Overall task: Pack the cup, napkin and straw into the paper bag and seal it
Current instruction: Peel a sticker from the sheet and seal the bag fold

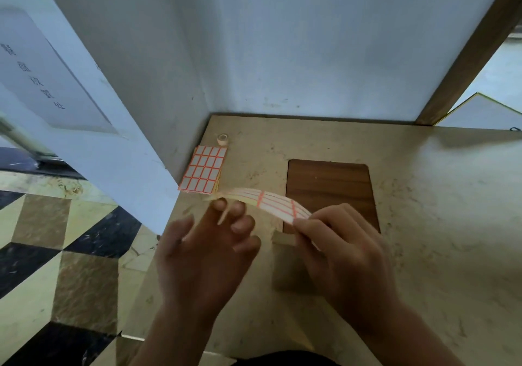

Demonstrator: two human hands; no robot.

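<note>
Two bare hands over a beige marbled table (423,196). Right hand (344,252) pinches one end of a bowed label sheet (271,201), white rectangles edged orange-red; left hand (209,249), fingers spread, touches its other end. Brown paper bag (288,266), matte, top folded, stands beneath, beside a dark wood-grain board (327,190). Stacked label sheets (203,169) and small tape roll (223,138) lie near the wall.

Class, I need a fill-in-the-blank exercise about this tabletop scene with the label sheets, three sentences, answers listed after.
1. The right hand pinches a bent sheet of labels with ____ borders.
2. A stack of label sheets lies by the wall, next to a small roll of ____.
3. The dark wooden board lies flat on the ____.

Answers: red; tape; table
</note>
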